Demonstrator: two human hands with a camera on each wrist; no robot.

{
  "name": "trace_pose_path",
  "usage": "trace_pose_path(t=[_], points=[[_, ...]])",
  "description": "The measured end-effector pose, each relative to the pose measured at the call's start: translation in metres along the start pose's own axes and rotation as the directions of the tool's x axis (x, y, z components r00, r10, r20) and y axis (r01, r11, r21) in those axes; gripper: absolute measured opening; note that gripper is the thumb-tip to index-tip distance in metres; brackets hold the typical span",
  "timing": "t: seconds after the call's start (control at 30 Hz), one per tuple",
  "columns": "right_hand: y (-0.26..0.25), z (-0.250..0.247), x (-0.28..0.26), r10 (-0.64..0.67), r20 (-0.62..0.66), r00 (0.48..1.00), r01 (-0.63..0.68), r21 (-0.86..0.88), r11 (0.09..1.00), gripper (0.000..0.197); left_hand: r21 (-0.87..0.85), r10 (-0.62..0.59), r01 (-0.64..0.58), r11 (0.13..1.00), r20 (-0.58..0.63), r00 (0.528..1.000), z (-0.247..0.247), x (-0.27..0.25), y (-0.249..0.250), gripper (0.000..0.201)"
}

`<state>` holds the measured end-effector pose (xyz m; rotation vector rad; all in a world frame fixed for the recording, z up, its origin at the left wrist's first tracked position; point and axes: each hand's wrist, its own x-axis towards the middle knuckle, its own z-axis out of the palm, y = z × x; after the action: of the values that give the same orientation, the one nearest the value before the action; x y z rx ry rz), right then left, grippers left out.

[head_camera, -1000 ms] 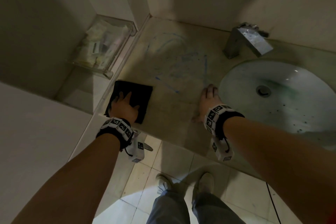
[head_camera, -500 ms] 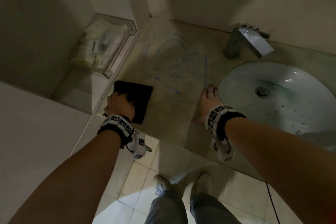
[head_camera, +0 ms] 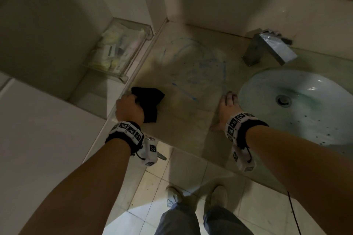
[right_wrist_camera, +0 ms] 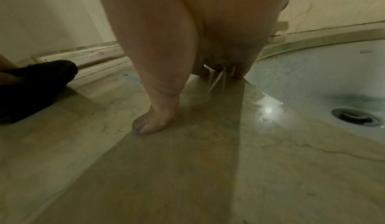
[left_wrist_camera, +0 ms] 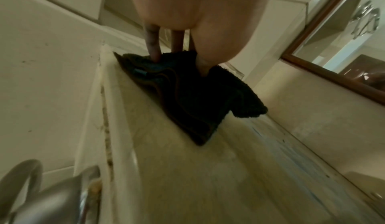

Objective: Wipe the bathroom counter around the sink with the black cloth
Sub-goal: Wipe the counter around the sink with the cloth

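I read this as the pick-up step: my left hand (head_camera: 129,109) has its fingers (left_wrist_camera: 153,46) curled into the black terry cloth (head_camera: 150,104), bunching it up at the left edge of the beige stone tabletop (head_camera: 181,120), roughly 9 o'clock from the middle of the slab. The left wrist view shows one end of the cloth (left_wrist_camera: 187,92) raised under the fingers and the other end trailing on the stone, so the grip looks partial. My right hand (head_camera: 228,108) rests flat on the tabletop with fingers straight, holding nothing, just beside the rim of the white oval sink basin (head_camera: 305,105); in the right wrist view the thumb and fingertips (right_wrist_camera: 237,74) press on the stone.

No wiping started, I judge. Blue smear marks (head_camera: 194,66) lie at about 1 o'clock from the cloth, between it and the square chrome faucet (head_camera: 267,47). Next move calls for firming the hold, flattening the wad against the stone and sweeping it toward those marks, then round the basin rim. The right hand probably has to clear out of the path. Clear plastic tray of toiletries (head_camera: 118,53) sits at 11 o'clock, off the slab; not involved.
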<state>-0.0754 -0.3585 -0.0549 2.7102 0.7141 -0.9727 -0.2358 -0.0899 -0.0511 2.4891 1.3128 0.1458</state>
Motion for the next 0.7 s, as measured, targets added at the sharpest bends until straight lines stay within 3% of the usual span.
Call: trace_pose_path(t=[0.13,0.3,0.37,0.57,0.7], points=[[-0.001,-0.001,-0.001,0.001,0.003,1.000,-0.001,-0.002,1.000,0.146,0.029,0.088,-0.085,0.996,-0.092,0.992,-0.016,0.017,0.004,0.033],[-0.001,-0.002,-0.002,-0.004,0.011,1.000,0.004,-0.012,1.000,0.145,0.213,0.011,-0.040,0.976,0.135,0.991,-0.003,0.034,0.012,0.049],[-0.001,-0.002,-0.002,-0.005,0.010,1.000,0.005,-0.001,1.000,0.145,0.227,0.028,-0.063,0.972,0.151,0.988,0.003,0.037,0.014,0.055],[-0.001,-0.002,-0.004,-0.010,0.009,1.000,0.010,0.013,1.000,0.144,0.310,0.264,-0.332,0.891,0.241,0.934,0.014,0.033,0.001,0.052],[-0.001,-0.003,-0.004,-0.007,0.013,1.000,0.007,0.020,1.000,0.144,0.312,0.130,-0.238,0.920,0.332,0.934,0.017,0.016,0.005,0.059]])
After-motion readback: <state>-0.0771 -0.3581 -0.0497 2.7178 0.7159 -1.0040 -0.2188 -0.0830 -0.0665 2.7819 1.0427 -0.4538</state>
